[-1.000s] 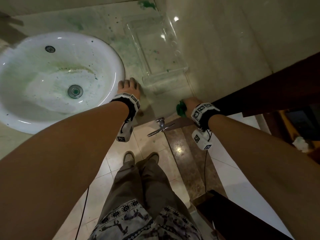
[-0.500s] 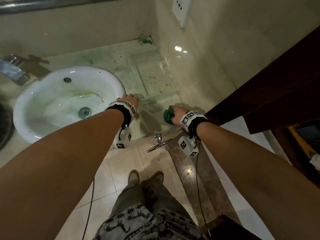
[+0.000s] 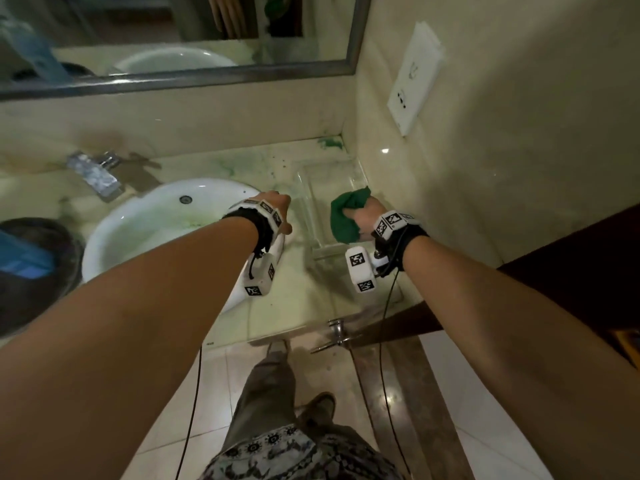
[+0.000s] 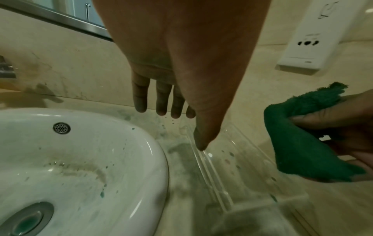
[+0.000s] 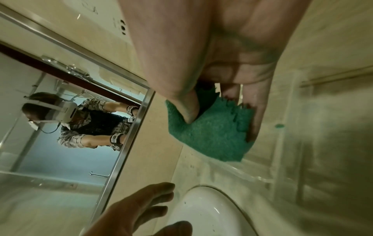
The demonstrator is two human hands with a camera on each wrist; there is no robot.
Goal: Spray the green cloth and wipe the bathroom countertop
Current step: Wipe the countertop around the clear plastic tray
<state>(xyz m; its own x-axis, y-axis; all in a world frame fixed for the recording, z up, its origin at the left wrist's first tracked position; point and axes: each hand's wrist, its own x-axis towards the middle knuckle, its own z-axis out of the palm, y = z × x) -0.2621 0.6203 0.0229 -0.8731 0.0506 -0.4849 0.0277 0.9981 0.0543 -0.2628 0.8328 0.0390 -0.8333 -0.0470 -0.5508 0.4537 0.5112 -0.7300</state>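
right hand (image 3: 365, 216): bunched round the green cloth (image 3: 346, 216), thumb and fingers pinching it, centre-right of the head view, held over the clear tray (image 3: 311, 188).
left hand (image 3: 277, 206): empty, fingers straight and spread, centre of the head view, between the sink (image 3: 138, 223) rim and the tray's left wall.
green cloth: wadded, off the countertop (image 3: 298, 299); no spray bottle in any view, so wet or dry cannot be told.
risk, tray: light clear plastic standing on the countertop right of the sink; likely shoved or tipped by a wipe running into its wall unless lifted or steadied.
risk, smearing: green stains on countertop and in the basin; probably only spread about by a dry or already dyed cloth.
risk, grip: tight wad gives little contact; likely streaks and missed corner at upper right.
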